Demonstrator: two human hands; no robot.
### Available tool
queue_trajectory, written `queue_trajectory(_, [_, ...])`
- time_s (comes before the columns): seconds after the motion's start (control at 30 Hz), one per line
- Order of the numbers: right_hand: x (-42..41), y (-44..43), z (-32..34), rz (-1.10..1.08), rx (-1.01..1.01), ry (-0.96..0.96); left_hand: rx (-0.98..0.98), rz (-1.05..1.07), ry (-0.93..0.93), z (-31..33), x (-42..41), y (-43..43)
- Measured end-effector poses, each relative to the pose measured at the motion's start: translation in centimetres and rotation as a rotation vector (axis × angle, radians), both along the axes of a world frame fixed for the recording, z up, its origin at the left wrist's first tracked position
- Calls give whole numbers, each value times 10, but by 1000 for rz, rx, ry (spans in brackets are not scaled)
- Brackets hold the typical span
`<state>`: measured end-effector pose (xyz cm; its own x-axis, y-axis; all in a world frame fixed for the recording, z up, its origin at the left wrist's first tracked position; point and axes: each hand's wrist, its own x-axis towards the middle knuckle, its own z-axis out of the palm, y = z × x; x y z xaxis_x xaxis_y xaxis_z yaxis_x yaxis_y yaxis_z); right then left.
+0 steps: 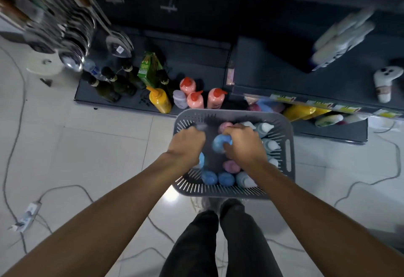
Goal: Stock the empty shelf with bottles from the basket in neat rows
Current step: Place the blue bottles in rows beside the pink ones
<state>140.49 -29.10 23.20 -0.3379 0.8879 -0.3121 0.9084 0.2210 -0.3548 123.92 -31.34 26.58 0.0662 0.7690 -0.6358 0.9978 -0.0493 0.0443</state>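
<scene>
A grey slotted basket (284, 132) stands on the floor in front of me, holding several blue, pink and white-capped bottles. My right hand (244, 143) is closed around the top of a blue bottle (218, 144) in the basket's middle. My left hand (187, 143) reaches into the basket's left side with fingers curled; what it grips is blurred and hidden. Another blue bottle (209, 177) stands at the near wall. The dark shelf unit (273, 64) rises at the right beyond the basket.
A low dark base shelf (91, 99) at the left carries dark glass bottles (105, 89), a yellow bottle (160, 100), orange-capped pink bottles (215, 98) and a green carton (149, 69). White bottles (341, 38) lie on the right shelf. Cables (13, 152) cross the tiled floor.
</scene>
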Motion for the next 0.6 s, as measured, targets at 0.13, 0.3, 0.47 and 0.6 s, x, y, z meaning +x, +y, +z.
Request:
queue_trajectory(0.13, [9,14,52,1,51,6,67,-15,-62,50,1,15])
queue_trajectory(0.3, [27,30,127,33,158,35,164,-39,-85,126,13,38])
queue_trajectory(0.47, [50,37,202,36,255,56,294,-117,-127,201,30,56])
queue_trajectory(0.6, [71,43,258,31,302,64,373,-163,-184,254,44,70])
